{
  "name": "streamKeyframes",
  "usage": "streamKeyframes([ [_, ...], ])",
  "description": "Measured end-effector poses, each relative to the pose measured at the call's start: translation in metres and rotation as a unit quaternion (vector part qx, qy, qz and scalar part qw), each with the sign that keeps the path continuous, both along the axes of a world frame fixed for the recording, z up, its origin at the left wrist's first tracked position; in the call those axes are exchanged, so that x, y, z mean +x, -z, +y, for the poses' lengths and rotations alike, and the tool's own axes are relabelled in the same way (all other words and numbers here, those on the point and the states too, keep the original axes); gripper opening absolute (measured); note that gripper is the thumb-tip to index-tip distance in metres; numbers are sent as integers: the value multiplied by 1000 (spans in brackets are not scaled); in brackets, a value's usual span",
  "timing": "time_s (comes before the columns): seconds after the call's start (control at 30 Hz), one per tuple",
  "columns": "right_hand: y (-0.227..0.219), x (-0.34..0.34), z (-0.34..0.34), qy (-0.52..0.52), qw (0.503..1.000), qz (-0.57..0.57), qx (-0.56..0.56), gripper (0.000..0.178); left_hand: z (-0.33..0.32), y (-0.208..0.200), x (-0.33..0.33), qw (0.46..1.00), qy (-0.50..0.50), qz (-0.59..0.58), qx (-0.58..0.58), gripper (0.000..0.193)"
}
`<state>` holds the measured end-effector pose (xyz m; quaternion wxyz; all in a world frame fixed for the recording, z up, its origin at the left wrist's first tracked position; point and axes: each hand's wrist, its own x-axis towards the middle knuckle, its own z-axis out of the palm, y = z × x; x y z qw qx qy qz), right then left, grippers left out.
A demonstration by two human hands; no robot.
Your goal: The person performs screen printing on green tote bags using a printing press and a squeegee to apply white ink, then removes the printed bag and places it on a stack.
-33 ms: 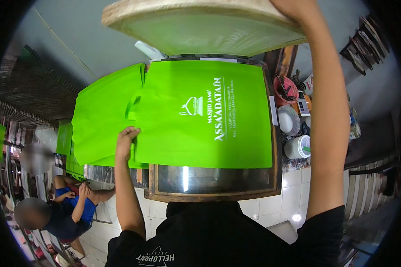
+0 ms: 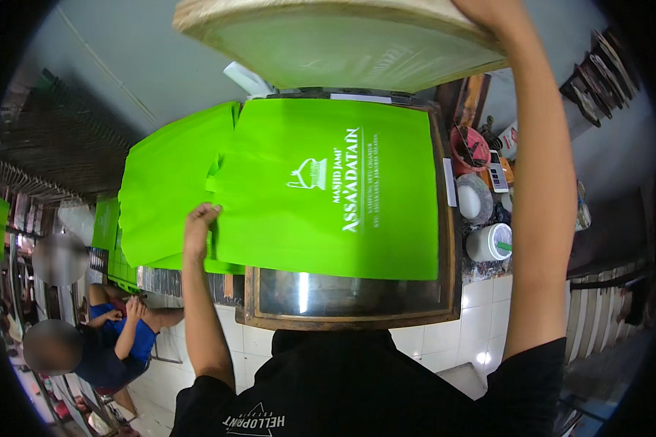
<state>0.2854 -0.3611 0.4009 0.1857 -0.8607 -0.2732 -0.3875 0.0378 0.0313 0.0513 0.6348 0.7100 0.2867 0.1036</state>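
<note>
White floor tiles point(image 2: 481, 306) surround a wooden-framed, glass-topped printing table point(image 2: 342, 306). Raised above it, a wood-framed mesh screen point(image 2: 342, 44) is held up at its edge by the right hand point(image 2: 488, 9); its grip is cut off, so I cannot tell. Beneath lies a flat, bright green fabric bag point(image 2: 328, 189) with a white print. The left hand point(image 2: 199, 222), fingers curled, pinches the bag's near-left edge.

Nothing has moved between the two pictures.
</note>
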Motion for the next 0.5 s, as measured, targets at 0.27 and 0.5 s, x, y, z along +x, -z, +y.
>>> streamKeyframes([
  [0.27,-28,16,11,13,995,98,20,46,248,-103,-112,871,-179,113,444,34],
  [0.5,-35,42,1,-41,998,44,11,69,102,-22,-56,817,-23,-63,573,37],
])
